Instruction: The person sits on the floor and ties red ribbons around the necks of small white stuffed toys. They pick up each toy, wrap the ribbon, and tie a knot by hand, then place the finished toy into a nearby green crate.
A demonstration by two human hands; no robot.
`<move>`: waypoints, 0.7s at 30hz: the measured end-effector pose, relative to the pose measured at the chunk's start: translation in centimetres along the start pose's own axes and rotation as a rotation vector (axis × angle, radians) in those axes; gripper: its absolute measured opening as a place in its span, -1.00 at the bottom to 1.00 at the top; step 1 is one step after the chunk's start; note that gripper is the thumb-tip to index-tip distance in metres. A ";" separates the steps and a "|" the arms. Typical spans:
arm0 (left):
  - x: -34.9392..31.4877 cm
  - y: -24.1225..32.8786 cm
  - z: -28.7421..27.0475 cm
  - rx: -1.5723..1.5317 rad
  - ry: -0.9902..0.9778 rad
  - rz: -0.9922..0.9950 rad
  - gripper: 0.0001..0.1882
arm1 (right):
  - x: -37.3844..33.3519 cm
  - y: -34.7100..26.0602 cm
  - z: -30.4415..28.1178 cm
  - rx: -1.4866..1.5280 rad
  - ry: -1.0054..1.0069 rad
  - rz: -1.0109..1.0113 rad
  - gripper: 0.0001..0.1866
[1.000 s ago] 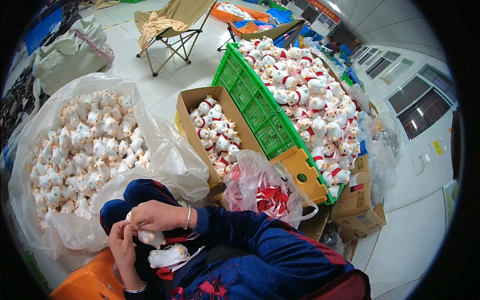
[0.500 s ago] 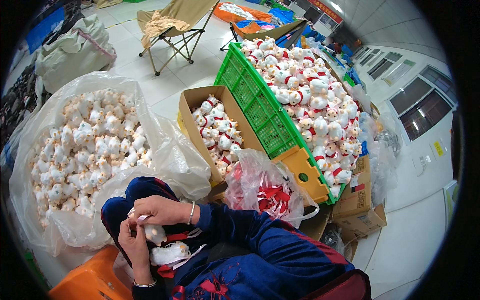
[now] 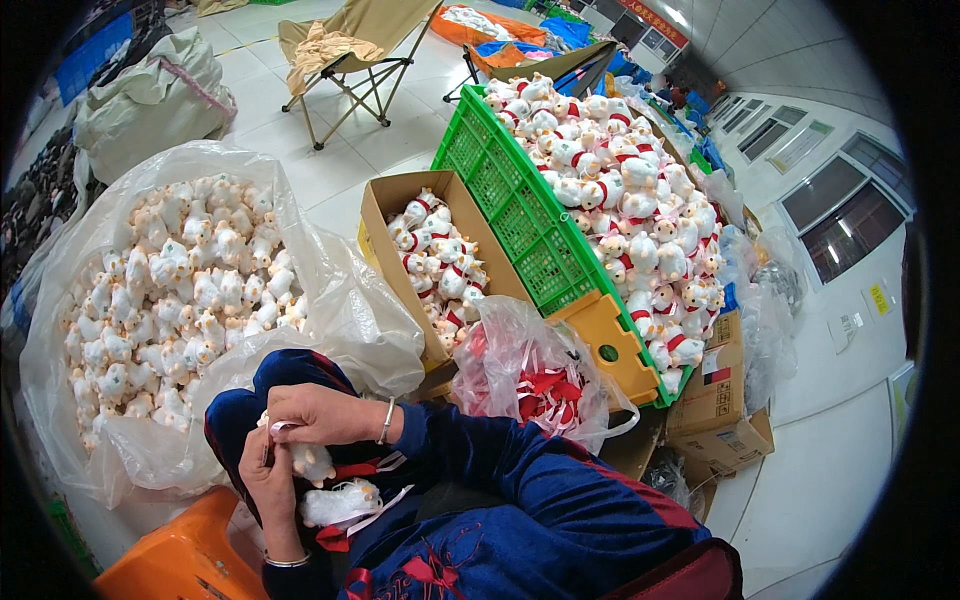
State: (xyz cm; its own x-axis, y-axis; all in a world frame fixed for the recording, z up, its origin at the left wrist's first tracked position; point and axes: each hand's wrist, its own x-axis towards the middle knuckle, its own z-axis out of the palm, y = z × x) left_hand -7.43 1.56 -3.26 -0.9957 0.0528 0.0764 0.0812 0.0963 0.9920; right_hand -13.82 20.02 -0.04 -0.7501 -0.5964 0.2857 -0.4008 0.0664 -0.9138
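Over my lap, my left hand (image 3: 270, 488) and my right hand (image 3: 322, 414) meet around a small white plush toy (image 3: 313, 464), partly hidden by my fingers. A short end of pale pink ribbon (image 3: 284, 429) shows between the closed fingertips of my right hand. My left fingers are closed against the toy's upper part from the other side. Just below it, a second white plush toy (image 3: 342, 502) lies on my blue trousers, a pale ribbon trailing beside it. Red fabric pieces (image 3: 334, 539) lie around that toy.
A large clear bag (image 3: 345, 320) of bare plush toys stands at left. Ahead are a cardboard box (image 3: 378, 200) and a green crate (image 3: 505, 205), both holding toys with red scarves. A plastic bag (image 3: 490, 350) of red pieces sits near my right arm; an orange stool (image 3: 180, 555) is lower left.
My fingers have shifted slightly around the toy and ribbon, with the right fingertips lifting a little. The second toy and the containers stay in place.
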 end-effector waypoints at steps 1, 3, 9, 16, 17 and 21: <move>0.1 0.0 0.0 0.014 -0.012 -0.004 -0.84 | 0.0 0.2 0.1 0.002 0.005 -0.003 -0.83; 0.3 0.5 0.0 0.035 -0.032 -0.007 -0.83 | 0.0 0.6 0.4 0.006 0.016 -0.009 -0.82; 0.6 0.2 -0.5 0.081 -0.075 -0.003 -0.88 | 0.1 0.4 1.1 0.080 0.042 0.049 -0.83; 0.8 0.9 0.2 0.023 -0.033 -0.028 -0.88 | 0.7 -0.5 1.7 0.114 0.064 0.137 -0.81; 0.7 0.9 0.1 0.020 -0.027 -0.018 -0.88 | 0.8 -0.5 1.7 0.103 0.061 0.131 -0.82; 0.7 1.0 0.4 -0.003 -0.025 -0.006 -0.91 | 0.7 -0.4 1.9 0.087 0.088 0.168 -0.81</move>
State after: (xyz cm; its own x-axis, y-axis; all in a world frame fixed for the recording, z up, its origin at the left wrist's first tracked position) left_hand -8.06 2.10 -2.22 -0.9947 0.0768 0.0683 0.0754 0.0940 0.9927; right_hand -13.16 18.09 -0.04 -0.8473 -0.5103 0.1475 -0.2218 0.0874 -0.9712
